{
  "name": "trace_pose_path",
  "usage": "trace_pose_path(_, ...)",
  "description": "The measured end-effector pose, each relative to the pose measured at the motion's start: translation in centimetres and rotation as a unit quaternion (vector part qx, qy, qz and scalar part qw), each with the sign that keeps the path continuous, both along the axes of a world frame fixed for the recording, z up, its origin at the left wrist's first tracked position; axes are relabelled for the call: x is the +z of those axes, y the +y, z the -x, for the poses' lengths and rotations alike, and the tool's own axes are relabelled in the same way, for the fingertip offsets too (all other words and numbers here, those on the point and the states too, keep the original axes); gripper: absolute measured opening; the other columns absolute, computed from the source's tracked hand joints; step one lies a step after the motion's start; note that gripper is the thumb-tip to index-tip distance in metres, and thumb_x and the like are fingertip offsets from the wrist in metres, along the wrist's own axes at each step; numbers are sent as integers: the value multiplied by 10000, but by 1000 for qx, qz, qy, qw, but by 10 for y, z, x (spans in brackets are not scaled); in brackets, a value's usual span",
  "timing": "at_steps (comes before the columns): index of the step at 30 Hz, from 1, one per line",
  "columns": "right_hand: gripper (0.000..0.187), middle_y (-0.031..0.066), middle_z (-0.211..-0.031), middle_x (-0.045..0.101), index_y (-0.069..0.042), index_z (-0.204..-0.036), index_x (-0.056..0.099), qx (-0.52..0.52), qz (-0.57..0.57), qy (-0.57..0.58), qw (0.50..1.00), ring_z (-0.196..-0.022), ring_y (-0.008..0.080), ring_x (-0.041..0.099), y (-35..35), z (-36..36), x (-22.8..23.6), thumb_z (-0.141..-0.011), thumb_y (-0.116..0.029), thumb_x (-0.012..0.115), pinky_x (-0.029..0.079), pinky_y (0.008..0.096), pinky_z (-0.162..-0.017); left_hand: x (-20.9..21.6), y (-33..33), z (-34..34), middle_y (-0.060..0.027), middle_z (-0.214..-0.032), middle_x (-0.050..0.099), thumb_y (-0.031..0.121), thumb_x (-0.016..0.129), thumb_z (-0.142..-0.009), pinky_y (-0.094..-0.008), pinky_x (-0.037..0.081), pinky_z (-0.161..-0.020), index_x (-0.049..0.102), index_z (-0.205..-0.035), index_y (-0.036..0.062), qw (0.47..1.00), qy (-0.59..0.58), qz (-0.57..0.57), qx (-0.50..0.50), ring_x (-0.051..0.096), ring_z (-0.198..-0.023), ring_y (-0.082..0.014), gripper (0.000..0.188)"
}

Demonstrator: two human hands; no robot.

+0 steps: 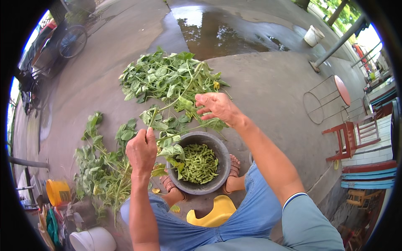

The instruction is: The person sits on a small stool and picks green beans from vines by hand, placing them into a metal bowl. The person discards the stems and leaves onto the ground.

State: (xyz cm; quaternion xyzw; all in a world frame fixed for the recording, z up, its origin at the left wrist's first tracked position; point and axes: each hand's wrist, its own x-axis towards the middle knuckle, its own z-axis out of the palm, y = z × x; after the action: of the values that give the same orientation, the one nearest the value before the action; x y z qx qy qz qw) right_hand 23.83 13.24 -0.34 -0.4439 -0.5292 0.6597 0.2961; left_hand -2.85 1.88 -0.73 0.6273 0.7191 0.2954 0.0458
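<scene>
The leafy stalk [176,125] stretches above the grey basin [217,146] of green pods [200,163], spanning both hands. The left hand [142,150] is fisted around its lower end; the right hand [217,106] pinches the upper part, fingers [203,109] curled nearly closed. A hard tug could likely snap the stem or drop pods past the rim onto the wet concrete [272,83].

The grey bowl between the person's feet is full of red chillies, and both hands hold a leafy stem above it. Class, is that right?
Not quite. The head view shows the grey bowl holding green pods, not red chillies. The rest stands: it sits between the person's feet, and the left hand and right hand hold a leafy stem above it.
</scene>
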Motion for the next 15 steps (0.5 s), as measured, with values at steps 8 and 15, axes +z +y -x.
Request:
trace_pose_path(8,387,62,-943,708,-18,-1064,669,121,116,100,981,-845,154,700,-6,9,-12,-982,-396,658,599,295,-755,-1,0,-1,-179,-613,548,238,640,-963,-464,414,-558,553,-749,24,996,-24,22,-87,548,-573,-388,315)
trace_pose_path(15,270,-24,-794,604,-24,-1012,649,181,66,113,975,-689,75,591,-25,24,-34,-1029,-285,584,554,255,-668,5,6,-23,-159,-1084,654,177,716,-888,-433,531,-731,606,-1241,48,982,-10,-128,-136,676,-793,-339,391)
